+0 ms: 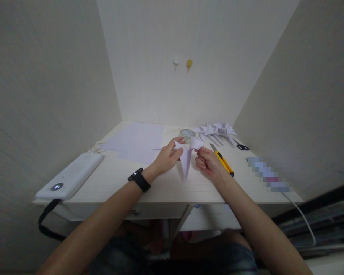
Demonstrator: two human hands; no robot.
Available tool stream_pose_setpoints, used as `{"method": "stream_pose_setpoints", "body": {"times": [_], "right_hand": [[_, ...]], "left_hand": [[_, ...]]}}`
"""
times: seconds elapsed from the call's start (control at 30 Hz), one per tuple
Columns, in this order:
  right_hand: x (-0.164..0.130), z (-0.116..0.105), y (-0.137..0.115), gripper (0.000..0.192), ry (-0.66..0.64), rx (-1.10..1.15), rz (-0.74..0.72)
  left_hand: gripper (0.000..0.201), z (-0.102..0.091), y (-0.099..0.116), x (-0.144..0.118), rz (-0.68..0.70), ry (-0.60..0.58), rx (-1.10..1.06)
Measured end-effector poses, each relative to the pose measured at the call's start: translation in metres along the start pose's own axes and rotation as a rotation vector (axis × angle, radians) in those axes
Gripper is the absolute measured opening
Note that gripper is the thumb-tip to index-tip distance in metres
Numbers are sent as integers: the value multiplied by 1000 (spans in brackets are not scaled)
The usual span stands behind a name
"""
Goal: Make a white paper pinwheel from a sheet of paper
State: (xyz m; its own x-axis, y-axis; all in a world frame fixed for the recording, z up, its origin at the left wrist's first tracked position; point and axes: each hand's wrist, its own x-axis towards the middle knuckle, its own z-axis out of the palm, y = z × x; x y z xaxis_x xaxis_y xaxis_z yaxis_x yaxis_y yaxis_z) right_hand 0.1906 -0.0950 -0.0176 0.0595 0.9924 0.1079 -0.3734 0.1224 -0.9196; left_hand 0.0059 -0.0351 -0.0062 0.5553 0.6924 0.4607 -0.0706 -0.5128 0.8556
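Above the white desk, a folded white paper pinwheel (185, 162) is held between my two hands, with one pointed flap hanging down toward me. My left hand (169, 154), with a dark watch on its wrist, pinches the paper's left side between thumb and fingers. On the other side my right hand (206, 159) grips a curled flap of the same paper, its other fingers folded in. A roll of clear tape (187, 133) lies just behind the paper. Beside my right hand rests a yellow box cutter (224, 162), its blade pointing away from me.
Flat white paper sheets (137, 142) cover the desk's back left. Several folded paper pinwheels (218, 130) are piled at the back right, near black scissors (241, 145). A white device (71, 175) lies at the left edge, a blurred-out strip with a cable (301, 214) at the right.
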Motion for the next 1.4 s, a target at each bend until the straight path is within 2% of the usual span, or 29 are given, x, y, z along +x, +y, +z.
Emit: {"method": "stream_pose_setpoints", "body": {"times": [0.1, 0.23, 0.4, 0.53, 0.63, 0.77, 0.87, 0.93, 1.0, 1.13, 1.27, 1.4], "right_hand": [[0, 1, 3, 36, -41, 34, 7], [0, 3, 6, 45, -45, -2, 6], [-4, 5, 3, 61, 49, -89, -19], [-5, 6, 5, 54, 129, -271, -94], [-4, 4, 11, 47, 218, -472, -109], [-3, -1, 15, 49, 273, -514, -98], [-7, -4, 11, 50, 194, -508, -92], [-10, -4, 7, 50, 125, -550, -66], [-13, -3, 3, 50, 75, -609, -32], [-14, -4, 2, 51, 38, -662, -1], [-12, -8, 4, 52, 108, -610, -13], [-12, -9, 3, 51, 209, -648, 12]], "left_hand": [[59, 2, -7, 2, 34, -49, -68], [70, 3, -15, 5, -21, -99, -98], [53, 1, -16, 4, -57, 106, 260], [47, -1, -15, 4, -70, 193, 384], [35, -2, -16, 6, -101, 207, 288], [24, -6, -17, 10, -278, 256, -107], [28, -12, -13, 11, -395, 136, -442], [32, -16, -9, 11, -425, 32, -565], [35, -18, -6, 10, -443, 1, -561], [35, -17, -8, 8, -444, 90, -449], [33, -14, -12, 8, -389, 139, -570], [35, -13, -11, 9, -398, 172, -636]]}}
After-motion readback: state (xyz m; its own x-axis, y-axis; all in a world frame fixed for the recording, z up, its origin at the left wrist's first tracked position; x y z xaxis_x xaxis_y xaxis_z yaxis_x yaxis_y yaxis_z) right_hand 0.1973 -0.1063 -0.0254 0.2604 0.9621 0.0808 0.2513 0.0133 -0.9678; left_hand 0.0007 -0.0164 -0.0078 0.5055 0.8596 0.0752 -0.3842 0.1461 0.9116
